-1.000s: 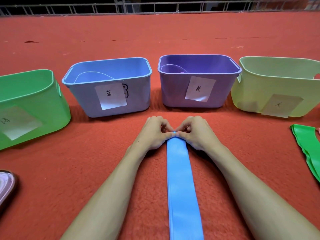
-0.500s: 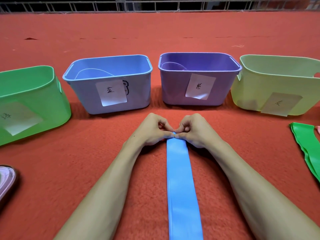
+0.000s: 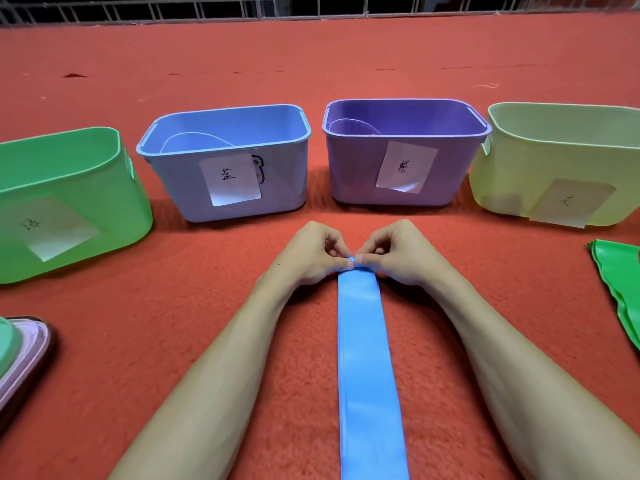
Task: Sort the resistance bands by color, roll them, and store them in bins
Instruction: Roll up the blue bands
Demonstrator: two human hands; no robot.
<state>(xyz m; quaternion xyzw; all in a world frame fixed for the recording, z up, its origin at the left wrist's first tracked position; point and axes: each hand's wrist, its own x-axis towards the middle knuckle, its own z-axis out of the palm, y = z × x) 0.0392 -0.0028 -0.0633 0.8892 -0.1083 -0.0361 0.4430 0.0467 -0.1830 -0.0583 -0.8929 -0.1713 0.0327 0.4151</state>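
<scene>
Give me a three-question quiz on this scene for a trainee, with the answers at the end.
1. True or false: the left hand and the right hand both pinch the far end of the blue band.
2. Which bin stands between the green bin and the purple bin? A) blue bin B) yellow bin C) pink bin
3. Fill in: the loose band lying at the right edge of the view is coloured ____.

Key: 1 true; 2 A; 3 green.
</scene>
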